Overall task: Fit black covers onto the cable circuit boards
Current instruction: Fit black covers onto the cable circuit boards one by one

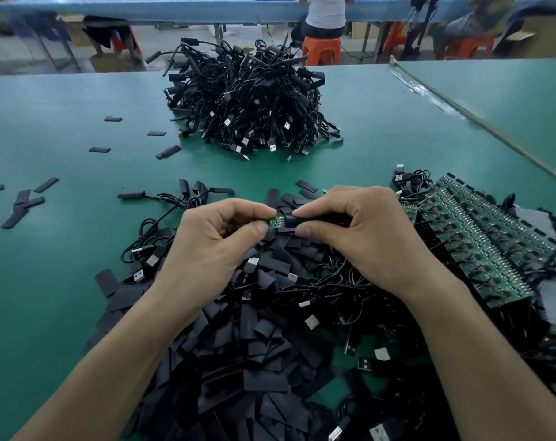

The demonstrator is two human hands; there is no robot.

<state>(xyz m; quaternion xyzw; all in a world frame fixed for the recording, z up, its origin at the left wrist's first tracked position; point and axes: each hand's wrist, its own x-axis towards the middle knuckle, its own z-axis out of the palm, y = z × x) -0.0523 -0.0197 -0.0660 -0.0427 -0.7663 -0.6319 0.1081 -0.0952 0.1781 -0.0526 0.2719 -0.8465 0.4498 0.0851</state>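
Note:
My left hand (219, 243) pinches the end of a small green circuit board (276, 223) between thumb and forefinger. My right hand (362, 230) pinches a black cover (297, 221) that sits partly over the board's right end. Both are held above a heap of loose black covers (257, 354) mixed with USB cables. A stack of bare green boards (480, 240) on cables lies to the right of my right hand.
A big pile of black cables with USB plugs (248, 100) lies at the far middle of the green table (53, 249). Scattered single covers (22, 202) lie to the left. Beyond the table a person sits on an orange stool (321, 49).

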